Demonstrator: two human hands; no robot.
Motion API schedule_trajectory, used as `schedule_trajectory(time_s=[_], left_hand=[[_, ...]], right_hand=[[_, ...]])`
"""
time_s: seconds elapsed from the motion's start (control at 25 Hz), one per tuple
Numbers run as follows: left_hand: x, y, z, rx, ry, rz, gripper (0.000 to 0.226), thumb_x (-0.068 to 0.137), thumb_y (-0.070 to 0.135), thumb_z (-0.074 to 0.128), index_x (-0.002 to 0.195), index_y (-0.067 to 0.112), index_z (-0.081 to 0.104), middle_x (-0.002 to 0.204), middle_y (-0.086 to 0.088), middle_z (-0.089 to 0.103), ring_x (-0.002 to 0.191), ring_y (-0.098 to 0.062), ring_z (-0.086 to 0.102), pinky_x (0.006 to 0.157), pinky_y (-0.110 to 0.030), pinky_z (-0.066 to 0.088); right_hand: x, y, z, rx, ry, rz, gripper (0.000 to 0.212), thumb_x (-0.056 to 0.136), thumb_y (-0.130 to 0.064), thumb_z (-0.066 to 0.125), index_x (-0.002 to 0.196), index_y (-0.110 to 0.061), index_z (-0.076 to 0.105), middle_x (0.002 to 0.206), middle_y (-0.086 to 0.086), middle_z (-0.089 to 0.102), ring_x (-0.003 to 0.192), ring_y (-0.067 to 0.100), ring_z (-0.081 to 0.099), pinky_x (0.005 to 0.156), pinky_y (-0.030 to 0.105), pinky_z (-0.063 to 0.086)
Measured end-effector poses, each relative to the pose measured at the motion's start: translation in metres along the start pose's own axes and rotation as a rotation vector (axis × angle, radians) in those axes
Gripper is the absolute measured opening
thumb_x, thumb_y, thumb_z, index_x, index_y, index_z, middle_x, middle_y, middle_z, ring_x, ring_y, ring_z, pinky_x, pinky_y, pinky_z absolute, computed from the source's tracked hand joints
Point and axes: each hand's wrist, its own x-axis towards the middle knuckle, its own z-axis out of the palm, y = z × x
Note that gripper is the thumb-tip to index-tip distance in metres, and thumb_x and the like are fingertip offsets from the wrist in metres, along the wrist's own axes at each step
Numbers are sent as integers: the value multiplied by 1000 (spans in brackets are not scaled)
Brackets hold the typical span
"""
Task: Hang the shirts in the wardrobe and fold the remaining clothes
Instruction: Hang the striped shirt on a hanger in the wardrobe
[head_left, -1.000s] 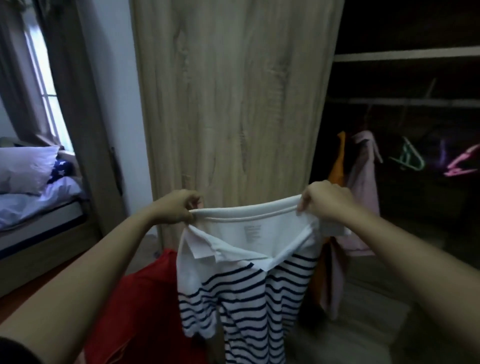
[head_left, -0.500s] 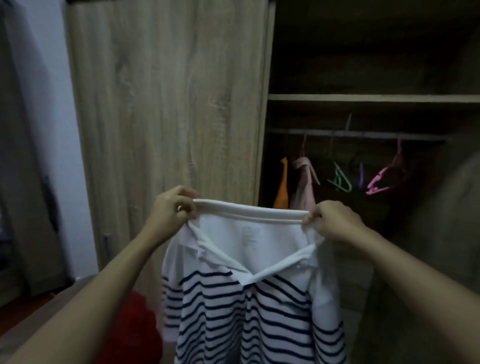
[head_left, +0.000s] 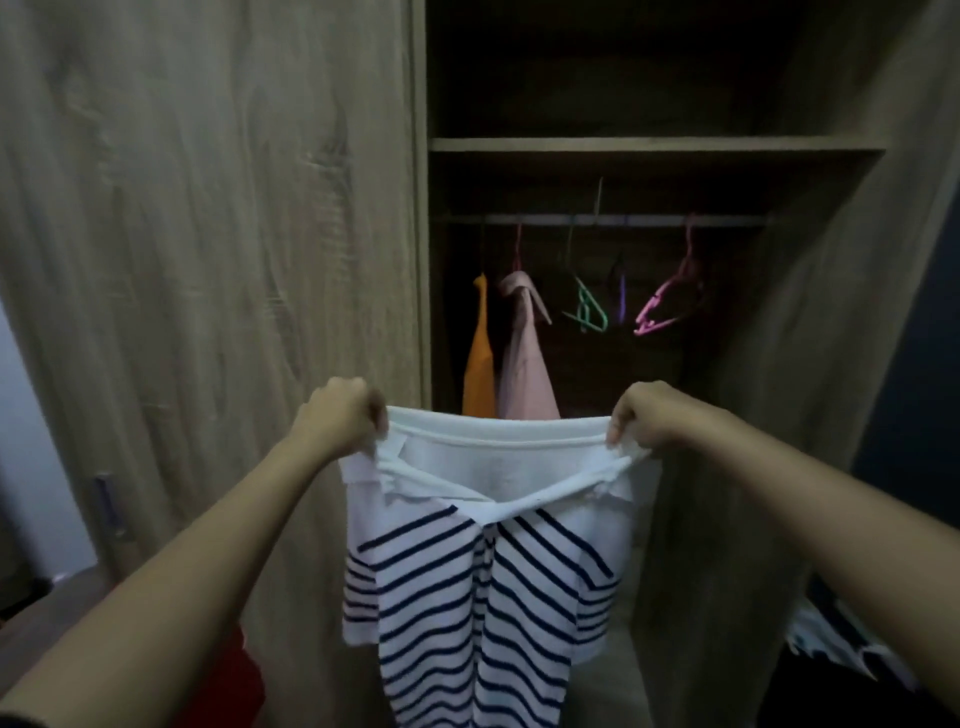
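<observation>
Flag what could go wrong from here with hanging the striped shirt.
1. Both the left hand and right hand pinch the striped shirt at its collar, and no hanger is in it; freeing one grip to fetch one may let the shirt sag or slip.
2. The green hanger and pink hanger hang tilted and bunched in the dim wardrobe, so pulling one might snag a neighbour.

No legible text, label, brand, number or sign anywhere: nothing readable on the striped shirt (head_left: 488, 597) at 6 o'clock or the wardrobe (head_left: 208, 260).
</observation>
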Motion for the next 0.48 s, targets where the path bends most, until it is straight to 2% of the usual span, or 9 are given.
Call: schedule_trajectory(time_s=[0.08,0.16,0.28,0.36,0.4,0.48], left_hand=[[12,12,-1,-63,110,-50,17,79,15,62,68,29,62,84,1,64,79,-22,63,74,-40,56],[17,33,11,-20,118,-79,12,81,17,56,77,23,65,85,-2,63,79,-24,62,74,-40,55],[26,57,29,-32,83,-110,13,83,18,53,80,17,65,86,-6,64,77,-26,61,74,-41,55],[37,71,20,-153,93,-95,15,81,14,56,72,17,67,85,-5,65,78,-24,61,74,-39,54],[44,82,12,-238,86,-56,18,79,8,56,69,16,69,85,-2,64,80,-21,60,72,-36,52],[53,109,-3,-371,60,56,27,74,-2,55,70,17,73,90,3,61,81,-13,57,67,-26,46]], right_hand=[[4,18,5,-48,7,28,28,84,1,59,103,-16,71,122,10,56,91,23,58,67,24,51],[6,32,10,-76,-70,33,34,81,3,61,107,-17,69,117,7,58,83,17,57,60,19,46],[19,55,-5,-9,-168,-8,37,76,8,57,97,-18,73,95,5,64,67,13,58,48,16,44],[31,71,-31,80,-100,-45,44,74,9,48,98,-17,75,77,6,64,54,13,55,45,17,45],[37,78,-47,138,-69,-70,46,74,9,45,99,-17,74,75,9,65,52,14,54,45,18,46],[46,86,-75,216,-45,-123,45,76,7,46,100,-20,74,91,18,69,62,16,57,52,21,51]])
